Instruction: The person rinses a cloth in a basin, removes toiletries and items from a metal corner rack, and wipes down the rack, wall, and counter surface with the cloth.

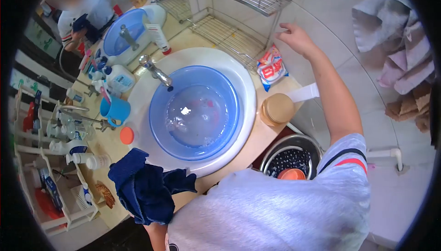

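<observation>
A dark navy towel (147,189) hangs bunched over my left hand, just left of the sink's near edge. The cloth covers the fingers, and only the left wrist (156,232) shows below it. In the mirror, the same hand grips the dark cloth. My right hand (297,40) is stretched out to the upper right with fingers apart, beside the wire rack's post. Under it stands a red, white and blue detergent bag (272,67). A blue plastic basin (195,113) with cloudy water sits inside the white sink (245,86), beneath the faucet (156,73).
A lidded tan jar (278,109) stands right of the sink. At left are a blue cup (115,109), a white bottle (120,79) and an orange-capped jar (127,135). A metal pot (314,152) is below the counter. Towels (390,26) hang at far right.
</observation>
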`<state>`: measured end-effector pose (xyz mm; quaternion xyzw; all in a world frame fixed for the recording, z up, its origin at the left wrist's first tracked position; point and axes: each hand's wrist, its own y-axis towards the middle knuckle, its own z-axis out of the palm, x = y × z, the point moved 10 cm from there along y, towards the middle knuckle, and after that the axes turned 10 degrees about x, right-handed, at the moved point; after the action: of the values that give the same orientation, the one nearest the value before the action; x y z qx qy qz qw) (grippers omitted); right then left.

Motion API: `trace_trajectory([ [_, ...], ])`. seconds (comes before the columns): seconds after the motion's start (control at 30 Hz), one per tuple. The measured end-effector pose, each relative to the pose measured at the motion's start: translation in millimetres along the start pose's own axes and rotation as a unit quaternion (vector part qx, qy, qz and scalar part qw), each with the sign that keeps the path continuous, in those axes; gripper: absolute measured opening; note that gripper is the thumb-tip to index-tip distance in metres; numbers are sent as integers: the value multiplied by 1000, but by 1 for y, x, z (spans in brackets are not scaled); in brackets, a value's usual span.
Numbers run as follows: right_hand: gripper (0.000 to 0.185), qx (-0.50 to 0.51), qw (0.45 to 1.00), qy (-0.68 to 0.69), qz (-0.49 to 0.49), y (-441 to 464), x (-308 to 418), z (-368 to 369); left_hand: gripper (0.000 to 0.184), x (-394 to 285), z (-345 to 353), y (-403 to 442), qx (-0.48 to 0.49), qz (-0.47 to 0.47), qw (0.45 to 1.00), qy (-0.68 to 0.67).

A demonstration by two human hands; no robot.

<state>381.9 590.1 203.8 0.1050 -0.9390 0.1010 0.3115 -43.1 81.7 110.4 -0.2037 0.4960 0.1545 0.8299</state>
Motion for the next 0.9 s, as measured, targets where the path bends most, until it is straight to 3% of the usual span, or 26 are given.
trace_trajectory([
  [0.1,65,-16,999,-12,-43,-40,6,-17,65,4,-4,-2,-7,-1,1000,4],
  [0.2,61,-104,988,-2,-112,-95,5,-44,65,7,0,2,-5,-4,1000,6],
  [0.3,57,-155,981,-109,-49,-151,-34,-36,64,10,9,10,7,-9,1000,7],
  [0.37,50,-186,980,-3,-73,-180,-75,-17,64,11,15,15,16,-8,1000,7],
  [0.47,40,-199,960,195,-15,-202,-95,5,64,12,21,16,23,-14,1000,8],
  [0.57,31,-229,944,229,-62,-190,-99,5,64,14,33,20,39,-17,999,10],
  [0.77,32,-375,899,225,-27,-170,-105,-14,64,12,47,22,63,-16,998,12],
  [0.9,32,-419,871,253,-48,-168,-118,-19,63,12,51,20,73,-24,997,9],
])
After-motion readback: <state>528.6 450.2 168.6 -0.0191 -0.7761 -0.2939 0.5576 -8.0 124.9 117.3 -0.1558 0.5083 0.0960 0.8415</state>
